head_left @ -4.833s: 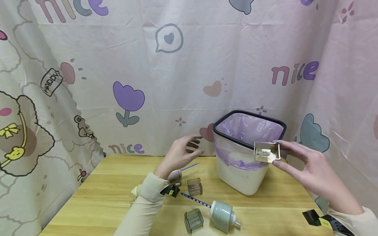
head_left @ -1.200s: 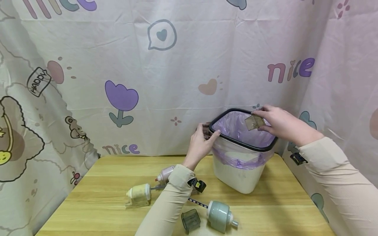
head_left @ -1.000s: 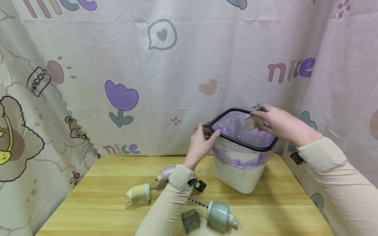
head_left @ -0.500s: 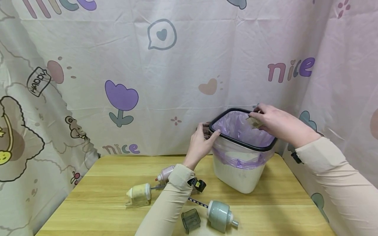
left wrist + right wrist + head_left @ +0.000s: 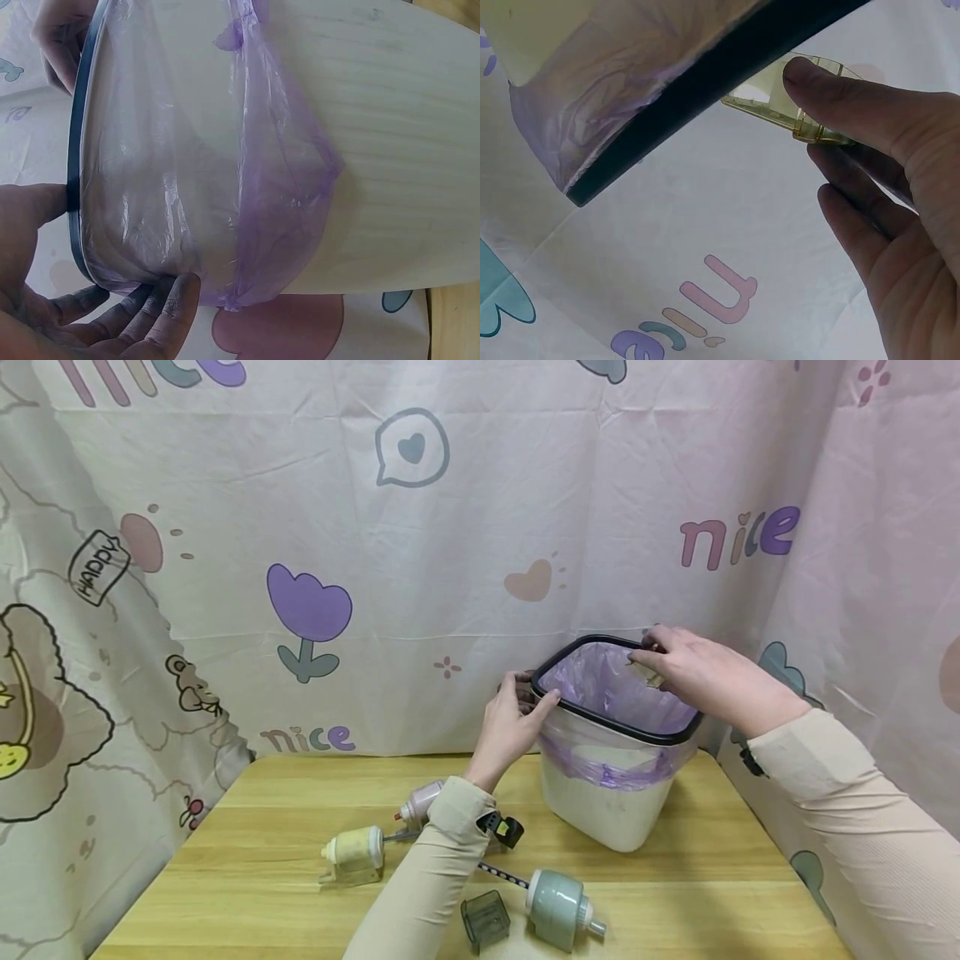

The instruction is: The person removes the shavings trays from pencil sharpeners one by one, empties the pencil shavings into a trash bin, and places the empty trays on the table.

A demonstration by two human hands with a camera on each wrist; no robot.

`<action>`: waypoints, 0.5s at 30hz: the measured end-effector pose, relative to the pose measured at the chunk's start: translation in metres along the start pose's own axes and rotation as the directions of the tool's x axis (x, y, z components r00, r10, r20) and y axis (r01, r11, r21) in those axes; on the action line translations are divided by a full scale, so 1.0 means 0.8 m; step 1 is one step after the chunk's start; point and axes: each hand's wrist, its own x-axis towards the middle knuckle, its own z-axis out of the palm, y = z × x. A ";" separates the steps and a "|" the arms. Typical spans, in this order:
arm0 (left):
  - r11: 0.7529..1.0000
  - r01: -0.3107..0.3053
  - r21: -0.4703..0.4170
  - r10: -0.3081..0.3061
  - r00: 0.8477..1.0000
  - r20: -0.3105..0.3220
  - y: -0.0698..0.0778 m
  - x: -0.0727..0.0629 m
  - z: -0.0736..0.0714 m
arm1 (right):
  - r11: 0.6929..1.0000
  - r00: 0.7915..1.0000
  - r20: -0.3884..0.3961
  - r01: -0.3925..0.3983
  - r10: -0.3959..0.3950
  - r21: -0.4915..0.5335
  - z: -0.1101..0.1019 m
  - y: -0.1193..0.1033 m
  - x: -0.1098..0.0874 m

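Note:
My right hand pinches a clear yellowish shavings box, thumb on one side and fingers on the other. The box is tipped over the mouth of a white trash bin lined with a purple bag; in the head view the hand hides much of it. At the bin's left corner my left hand grips the black rim, thumb on the near side. In the left wrist view its fingertips lie against the bagged wall.
On the wooden table lie a green pencil sharpener with a dotted pencil in it, a loose dark clear box, a yellow sharpener and a pink one partly behind the left arm. A printed curtain hangs behind.
From in front of the bin, my right hand has carried the box over its mouth and tilted it further. My left hand moved right onto the rim and has since stayed still.

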 end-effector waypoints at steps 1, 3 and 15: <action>1.000 0.002 0.003 -0.002 1.000 0.002 0.000 0.000 0.000 | 1.000 1.000 0.006 0.004 -0.004 -0.006 0.000 -0.001 0.000; 1.000 0.005 0.006 -0.005 1.000 0.008 0.001 -0.001 0.001 | 1.000 1.000 0.016 0.011 -0.010 -0.014 0.001 -0.003 -0.001; 1.000 -0.006 0.010 0.006 1.000 0.003 0.004 -0.001 -0.003 | 0.974 0.989 0.102 0.128 -0.110 -0.187 0.009 -0.016 0.005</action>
